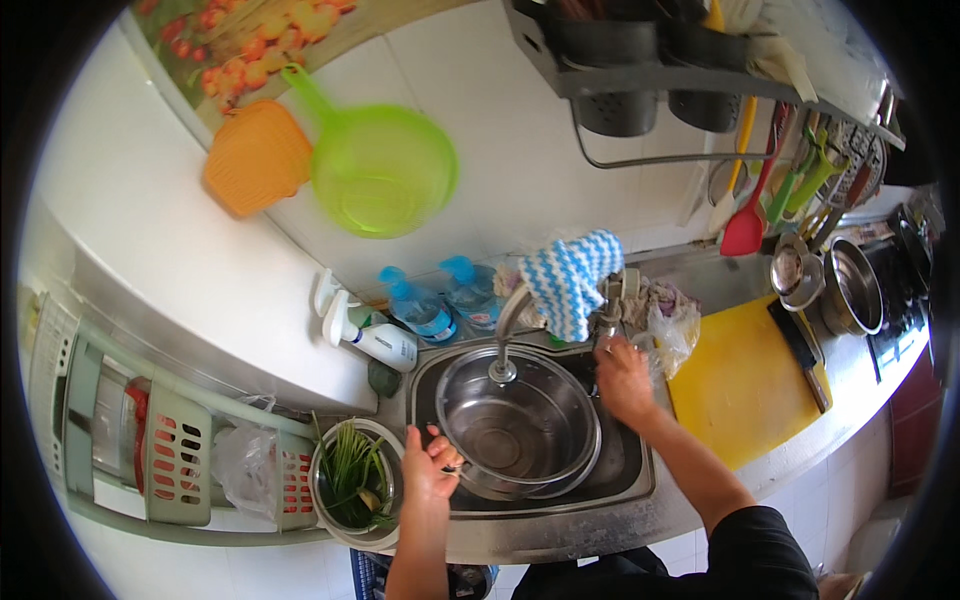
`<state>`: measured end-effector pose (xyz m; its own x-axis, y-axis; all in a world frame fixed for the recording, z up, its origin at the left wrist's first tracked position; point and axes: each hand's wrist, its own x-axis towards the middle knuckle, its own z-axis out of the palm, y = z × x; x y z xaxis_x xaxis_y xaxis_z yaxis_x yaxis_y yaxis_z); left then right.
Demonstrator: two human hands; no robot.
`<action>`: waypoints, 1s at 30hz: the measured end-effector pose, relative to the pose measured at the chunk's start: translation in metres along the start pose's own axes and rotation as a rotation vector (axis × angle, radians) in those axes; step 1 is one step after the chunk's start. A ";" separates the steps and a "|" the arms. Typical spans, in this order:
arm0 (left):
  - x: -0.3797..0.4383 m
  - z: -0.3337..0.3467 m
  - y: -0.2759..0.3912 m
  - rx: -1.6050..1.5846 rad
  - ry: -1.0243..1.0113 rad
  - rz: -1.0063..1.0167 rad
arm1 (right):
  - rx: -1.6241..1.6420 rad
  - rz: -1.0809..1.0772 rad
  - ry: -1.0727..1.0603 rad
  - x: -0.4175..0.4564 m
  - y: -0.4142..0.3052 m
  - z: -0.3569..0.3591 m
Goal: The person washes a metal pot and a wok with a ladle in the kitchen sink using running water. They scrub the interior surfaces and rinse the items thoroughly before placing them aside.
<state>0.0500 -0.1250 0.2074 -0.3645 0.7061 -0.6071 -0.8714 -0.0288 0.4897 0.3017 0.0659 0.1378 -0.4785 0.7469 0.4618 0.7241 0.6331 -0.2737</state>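
Note:
My right hand point(624, 381) reaches to the right rear of the sink point(645, 491), its fingers closed around the metal faucet handle point(609, 328). In the sink stands a round stainless steel basin point(499, 442), with another rim showing below it. A curved faucet spout point(511, 319) hangs over the basin's back edge. A blue-and-white striped knitted cloth point(570, 274) is draped over the faucet. At the basin's left rim is my left hand point(431, 463), thumb raised and fingers partly curled; whether it grips anything is hard to see.
Left of the sink, a bowl point(322, 487) holds green stalks. Spray bottle point(382, 345) and blue pump bottle point(424, 311) stand behind. Right lie a yellow cutting board point(735, 390) and a knife point(799, 352). Green colander point(382, 172) and utensil rack point(675, 79) hang on the wall.

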 end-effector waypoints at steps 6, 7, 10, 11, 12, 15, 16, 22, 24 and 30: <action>0.026 0.003 -0.037 0.106 0.021 0.031 | 0.056 0.447 -0.590 -0.007 0.040 0.020; 0.025 -0.005 -0.037 0.101 0.035 0.036 | 0.141 0.547 -0.563 -0.006 0.015 0.009; 0.025 -0.023 -0.041 0.069 0.075 0.022 | -0.038 0.198 -0.353 -0.006 -0.031 0.006; 0.025 -0.029 -0.045 0.052 0.088 0.011 | 0.044 0.164 -0.387 -0.008 -0.047 0.024; 0.029 -0.032 -0.050 0.057 0.069 0.011 | 0.266 0.159 -0.426 -0.010 -0.053 0.046; 0.034 -0.033 -0.064 0.039 0.061 -0.023 | 0.678 0.389 -0.206 -0.018 -0.090 0.138; 0.034 -0.029 -0.067 0.051 0.048 -0.041 | 0.682 0.375 -0.176 -0.018 -0.091 0.167; 0.033 -0.027 -0.066 0.092 0.089 -0.096 | 0.918 0.470 -0.267 -0.012 -0.159 0.154; 0.045 -0.021 -0.068 0.081 0.041 -0.075 | 1.029 0.428 -0.256 -0.011 -0.157 0.137; 0.066 0.010 -0.064 0.187 0.056 -0.075 | 1.580 0.536 -0.606 -0.025 -0.122 0.056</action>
<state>0.0846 -0.0700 0.1425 -0.3229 0.6605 -0.6779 -0.8225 0.1585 0.5462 0.1971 -0.0188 0.1125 -0.7361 0.6499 -0.1894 -0.1003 -0.3814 -0.9189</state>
